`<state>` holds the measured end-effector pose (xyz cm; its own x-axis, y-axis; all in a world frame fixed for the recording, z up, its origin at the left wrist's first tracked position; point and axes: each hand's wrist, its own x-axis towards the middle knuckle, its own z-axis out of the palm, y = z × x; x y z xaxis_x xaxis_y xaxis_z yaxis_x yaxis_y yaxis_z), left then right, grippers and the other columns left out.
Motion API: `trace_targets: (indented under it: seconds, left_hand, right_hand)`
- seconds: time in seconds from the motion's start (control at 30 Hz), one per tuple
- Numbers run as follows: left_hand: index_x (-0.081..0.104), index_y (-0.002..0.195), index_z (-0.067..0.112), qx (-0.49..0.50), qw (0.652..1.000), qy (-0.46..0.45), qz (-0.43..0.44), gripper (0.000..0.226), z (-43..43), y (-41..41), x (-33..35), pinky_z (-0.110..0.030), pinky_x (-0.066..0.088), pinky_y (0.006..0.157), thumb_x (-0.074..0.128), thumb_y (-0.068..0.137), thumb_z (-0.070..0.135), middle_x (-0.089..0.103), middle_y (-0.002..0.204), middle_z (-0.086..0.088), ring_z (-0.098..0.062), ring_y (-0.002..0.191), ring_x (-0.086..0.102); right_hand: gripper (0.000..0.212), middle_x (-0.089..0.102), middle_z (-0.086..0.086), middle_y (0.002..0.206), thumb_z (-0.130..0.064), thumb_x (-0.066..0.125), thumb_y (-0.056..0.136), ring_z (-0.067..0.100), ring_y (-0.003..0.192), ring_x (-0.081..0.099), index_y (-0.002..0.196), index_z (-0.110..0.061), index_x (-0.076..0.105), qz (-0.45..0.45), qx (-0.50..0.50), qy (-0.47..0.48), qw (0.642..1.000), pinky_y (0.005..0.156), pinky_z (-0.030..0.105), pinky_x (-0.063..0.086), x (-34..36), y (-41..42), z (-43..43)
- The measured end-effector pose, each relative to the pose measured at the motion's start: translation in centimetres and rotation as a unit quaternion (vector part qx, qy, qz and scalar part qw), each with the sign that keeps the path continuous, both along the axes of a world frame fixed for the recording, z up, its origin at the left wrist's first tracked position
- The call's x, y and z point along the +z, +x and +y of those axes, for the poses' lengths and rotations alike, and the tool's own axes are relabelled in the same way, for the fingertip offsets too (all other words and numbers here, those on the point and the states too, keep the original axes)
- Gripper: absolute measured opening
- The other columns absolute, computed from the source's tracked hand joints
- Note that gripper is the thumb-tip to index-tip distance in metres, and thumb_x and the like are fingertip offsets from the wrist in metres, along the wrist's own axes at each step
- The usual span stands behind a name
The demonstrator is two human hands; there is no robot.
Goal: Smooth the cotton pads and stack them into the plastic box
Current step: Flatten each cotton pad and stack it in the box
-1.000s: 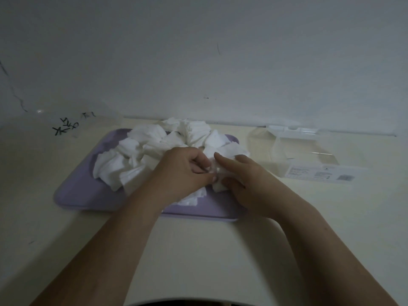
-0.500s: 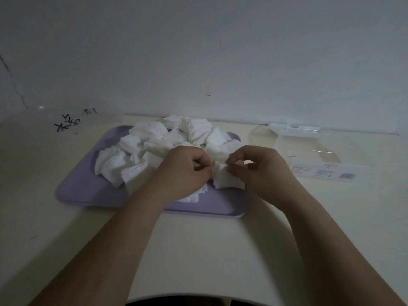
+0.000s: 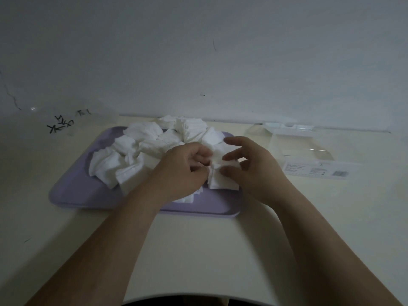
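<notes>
Fingers (image 3: 199, 154) of the left hand (image 3: 183, 171) pinch a square white cotton pad (image 3: 224, 183). The right hand (image 3: 256, 171) touches it, fingers spread apart. It is on a flat purple tray (image 3: 72, 191) near the clear plastic box (image 3: 309, 149).

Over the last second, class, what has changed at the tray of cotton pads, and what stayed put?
The right hand went from lying flat on the pile to pinching one pad; now its fingers have spread, thumb touching the cotton pad. The left hand still pinches that pad. The pile, purple tray and plastic box have not moved.
</notes>
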<state>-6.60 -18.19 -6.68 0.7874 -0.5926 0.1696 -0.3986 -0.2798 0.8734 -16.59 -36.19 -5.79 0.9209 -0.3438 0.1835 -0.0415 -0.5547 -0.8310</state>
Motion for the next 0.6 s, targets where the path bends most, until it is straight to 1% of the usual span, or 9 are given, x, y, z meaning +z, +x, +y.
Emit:
trace_targets:
  seconds: [0.07, 0.1, 0.17, 0.23, 0.3, 0.33, 0.43, 0.5, 0.6]
  left_hand:
    - [0.062, 0.132, 0.028, -0.028, 0.999, 0.002, 0.024, 0.057, -0.02, -0.07, -0.08, -0.030, 0.059, 0.091, 0.080, 0.082, 0.008, 0.069, 0.114, 0.012, -0.006, 0.092, 0.073]
    - [0.058, 0.138, 0.031, -0.034, 0.999, 0.015, 0.016, 0.067, -0.05, -0.09, -0.16, -0.030, 0.059, 0.093, 0.086, 0.079, 0.013, 0.066, 0.117, 0.016, -0.003, 0.097, 0.071]
    - [0.058, 0.139, 0.036, -0.026, 0.999, 0.034, -0.009, 0.072, -0.12, -0.18, -0.23, -0.032, 0.059, 0.095, 0.090, 0.076, 0.020, 0.066, 0.115, 0.019, 0.000, 0.100, 0.069]
    - [0.061, 0.136, 0.037, -0.018, 0.999, 0.027, -0.022, 0.068, -0.11, 0.02, -0.36, -0.037, 0.060, 0.095, 0.089, 0.077, 0.020, 0.068, 0.114, 0.016, -0.001, 0.099, 0.070]
    - [0.062, 0.134, 0.037, -0.026, 0.999, 0.026, -0.032, 0.067, 0.03, 0.22, -0.39, -0.037, 0.059, 0.096, 0.088, 0.074, 0.024, 0.067, 0.118, 0.016, -0.001, 0.105, 0.069]
    - [0.065, 0.130, 0.038, -0.033, 0.998, 0.036, -0.046, 0.065, 0.08, 0.33, -0.38, -0.036, 0.059, 0.095, 0.088, 0.070, 0.029, 0.067, 0.116, 0.017, -0.001, 0.104, 0.068]
    - [0.073, 0.102, 0.034, -0.035, 0.991, 0.074, -0.110, 0.040, -0.01, 0.38, -0.25, -0.032, 0.055, 0.080, 0.089, 0.065, 0.032, 0.060, 0.095, 0.012, -0.004, 0.086, 0.063]
    - [0.071, 0.088, 0.030, -0.021, 0.991, 0.062, -0.120, 0.028, -0.09, 0.34, -0.12, -0.028, 0.051, 0.072, 0.090, 0.068, 0.031, 0.058, 0.089, 0.011, -0.005, 0.077, 0.059]
    - [0.071, 0.088, 0.028, -0.025, 0.993, 0.039, -0.110, 0.019, 0.08, 0.33, 0.04, -0.028, 0.049, 0.067, 0.086, 0.077, 0.031, 0.062, 0.079, 0.012, -0.004, 0.068, 0.057]
  right_hand:
    - [0.061, 0.072, -0.015, 0.108, -0.022, 0.084, 0.085, 0.009, 0.086, 0.069, 0.135, -0.043, 0.057, -0.012, -0.007, 0.010, 1.000, 0.083, 0.024, 0.055, 0.08, -0.14, 0.03]
    - [0.064, 0.073, -0.016, 0.109, -0.024, 0.085, 0.084, 0.010, 0.091, 0.069, 0.136, -0.046, 0.056, -0.017, -0.008, 0.010, 1.000, 0.086, 0.025, 0.055, 0.02, -0.14, -0.03]
    - [0.071, 0.072, -0.016, 0.113, -0.026, 0.090, 0.079, 0.011, 0.095, 0.069, 0.136, -0.050, 0.055, -0.023, 0.001, 0.010, 1.000, 0.090, 0.026, 0.055, 0.06, -0.19, -0.07]
    - [0.073, 0.070, -0.015, 0.116, -0.022, 0.092, 0.077, 0.010, 0.096, 0.069, 0.137, -0.046, 0.057, -0.024, 0.020, 0.003, 1.000, 0.090, 0.023, 0.056, 0.16, -0.24, -0.04]
    - [0.068, 0.069, -0.014, 0.115, -0.014, 0.088, 0.079, 0.006, 0.100, 0.069, 0.135, -0.039, 0.061, -0.014, 0.033, -0.030, 0.999, 0.094, 0.023, 0.055, 0.14, -0.22, -0.15]
    - [0.063, 0.069, -0.013, 0.114, -0.011, 0.086, 0.080, 0.005, 0.102, 0.068, 0.133, -0.037, 0.063, -0.006, 0.031, -0.050, 0.998, 0.097, 0.024, 0.054, 0.10, -0.20, -0.17]
    - [0.055, 0.070, -0.009, 0.112, -0.011, 0.081, 0.082, 0.006, 0.106, 0.067, 0.130, -0.035, 0.068, 0.008, 0.020, -0.080, 0.997, 0.103, 0.026, 0.052, -0.10, -0.09, -0.11]
    - [0.056, 0.069, -0.009, 0.111, -0.009, 0.080, 0.083, 0.006, 0.107, 0.067, 0.131, -0.033, 0.068, 0.001, 0.024, -0.076, 0.997, 0.102, 0.024, 0.051, -0.06, -0.16, -0.09]
    - [0.058, 0.068, -0.011, 0.120, -0.008, 0.078, 0.085, 0.005, 0.112, 0.066, 0.135, -0.034, 0.065, -0.001, 0.047, -0.078, 0.996, 0.102, 0.018, 0.049, -0.15, -0.19, -0.19]
